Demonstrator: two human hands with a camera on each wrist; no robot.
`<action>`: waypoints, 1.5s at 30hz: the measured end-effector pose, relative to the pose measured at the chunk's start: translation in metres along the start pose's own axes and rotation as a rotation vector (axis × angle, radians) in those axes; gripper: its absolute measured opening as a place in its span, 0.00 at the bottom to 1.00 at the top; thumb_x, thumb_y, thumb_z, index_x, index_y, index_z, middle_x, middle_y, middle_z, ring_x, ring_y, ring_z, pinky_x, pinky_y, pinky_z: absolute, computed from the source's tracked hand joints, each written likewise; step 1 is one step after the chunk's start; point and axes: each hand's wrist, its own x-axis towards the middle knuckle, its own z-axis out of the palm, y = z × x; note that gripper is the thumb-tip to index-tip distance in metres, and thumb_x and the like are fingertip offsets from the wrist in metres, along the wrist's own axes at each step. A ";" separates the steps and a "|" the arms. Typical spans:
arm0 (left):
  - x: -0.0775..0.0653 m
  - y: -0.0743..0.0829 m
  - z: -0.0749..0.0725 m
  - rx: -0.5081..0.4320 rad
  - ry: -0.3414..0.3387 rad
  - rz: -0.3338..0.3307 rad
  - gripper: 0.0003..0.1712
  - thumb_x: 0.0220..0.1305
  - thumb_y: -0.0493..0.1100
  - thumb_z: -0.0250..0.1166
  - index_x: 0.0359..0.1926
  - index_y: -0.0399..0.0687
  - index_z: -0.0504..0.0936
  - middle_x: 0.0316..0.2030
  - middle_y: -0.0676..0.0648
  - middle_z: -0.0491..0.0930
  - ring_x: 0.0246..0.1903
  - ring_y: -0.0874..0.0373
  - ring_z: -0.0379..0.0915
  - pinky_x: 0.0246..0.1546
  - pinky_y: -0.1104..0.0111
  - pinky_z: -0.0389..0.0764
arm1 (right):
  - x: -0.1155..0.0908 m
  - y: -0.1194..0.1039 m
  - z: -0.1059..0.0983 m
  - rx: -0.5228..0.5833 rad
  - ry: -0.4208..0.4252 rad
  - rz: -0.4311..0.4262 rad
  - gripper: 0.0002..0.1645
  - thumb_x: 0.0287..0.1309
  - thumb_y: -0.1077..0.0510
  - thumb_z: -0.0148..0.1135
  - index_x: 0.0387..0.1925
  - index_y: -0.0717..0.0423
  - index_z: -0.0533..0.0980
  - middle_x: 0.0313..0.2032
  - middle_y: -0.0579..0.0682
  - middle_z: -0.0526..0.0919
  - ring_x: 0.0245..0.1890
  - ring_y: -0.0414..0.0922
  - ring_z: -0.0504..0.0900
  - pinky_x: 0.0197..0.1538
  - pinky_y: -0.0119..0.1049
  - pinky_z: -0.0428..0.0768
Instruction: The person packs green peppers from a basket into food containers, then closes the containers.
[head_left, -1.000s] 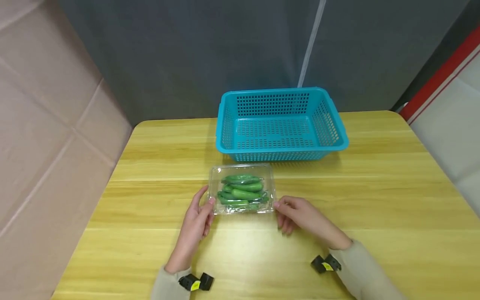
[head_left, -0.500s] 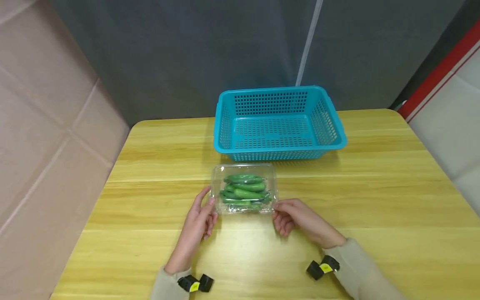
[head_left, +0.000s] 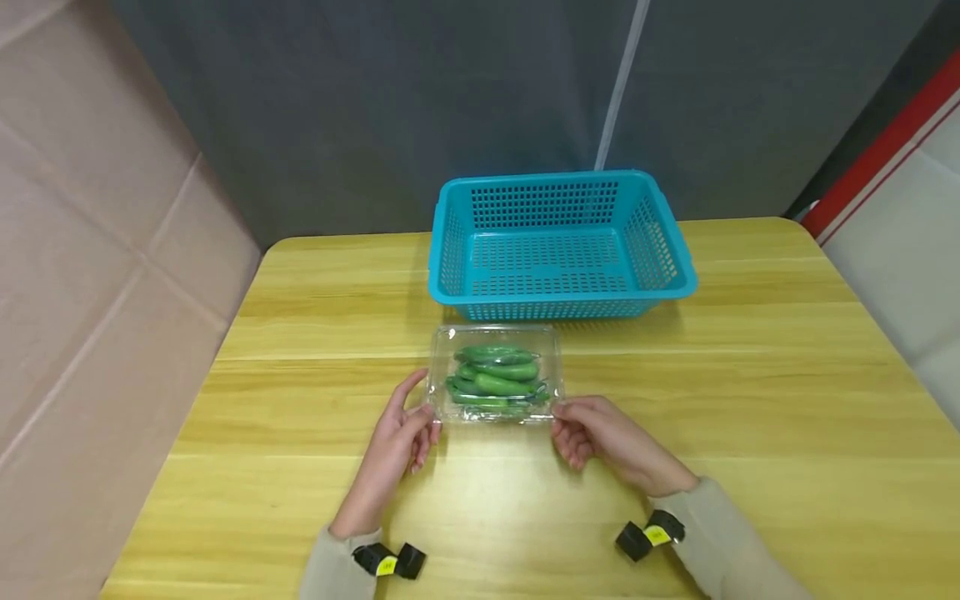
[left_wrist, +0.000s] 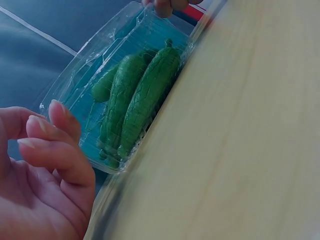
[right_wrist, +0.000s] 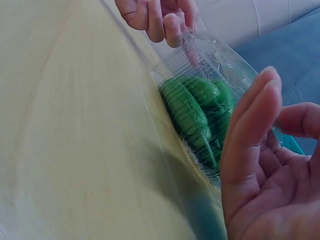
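A clear plastic box (head_left: 441, 358) sits on the table in front of the basket, its lid down. Inside lie several long green vegetables (head_left: 498, 371), smooth with thin stems; their exact kind is hard to tell. My left hand (head_left: 393, 437) holds the box's near left corner, thumb at the edge and index finger along the side. At the near right corner my right hand (head_left: 603, 437) pinches the box between thumb and index finger, the other fingers curled below. Both wrist views show the vegetables (left_wrist: 135, 95) through the clear wall, with part of each hand hiding the box.
A blue-green perforated plastic basket (head_left: 562, 296) stands just behind the box, with nothing in it. The wooden table (head_left: 750, 375) ends at a dark curtain (head_left: 412, 117) behind. A padded pale wall (head_left: 97, 317) rises on the left.
The plastic box has shifted a little to the right, the left hand along with it. The right hand's lower fingers have drawn in. The basket has stayed in place.
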 end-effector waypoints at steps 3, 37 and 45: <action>0.001 0.000 0.000 -0.023 -0.013 -0.017 0.30 0.66 0.41 0.50 0.66 0.58 0.51 0.21 0.43 0.71 0.10 0.61 0.60 0.06 0.74 0.60 | 0.000 0.000 0.000 0.001 0.008 -0.001 0.26 0.61 0.49 0.49 0.31 0.74 0.69 0.20 0.51 0.75 0.17 0.40 0.72 0.21 0.29 0.75; -0.005 -0.002 0.007 -0.210 0.013 -0.001 0.29 0.63 0.39 0.53 0.64 0.58 0.57 0.15 0.51 0.70 0.08 0.66 0.57 0.05 0.76 0.54 | -0.005 0.007 0.006 0.061 0.020 -0.048 0.20 0.63 0.51 0.47 0.31 0.68 0.68 0.20 0.49 0.71 0.15 0.37 0.67 0.16 0.25 0.68; -0.009 -0.001 0.009 -0.041 -0.002 -0.086 0.27 0.67 0.47 0.49 0.65 0.63 0.53 0.19 0.45 0.72 0.09 0.61 0.60 0.07 0.74 0.60 | -0.017 -0.001 -0.011 -0.115 -0.012 -0.005 0.26 0.64 0.47 0.46 0.36 0.71 0.69 0.22 0.53 0.72 0.18 0.41 0.70 0.20 0.30 0.73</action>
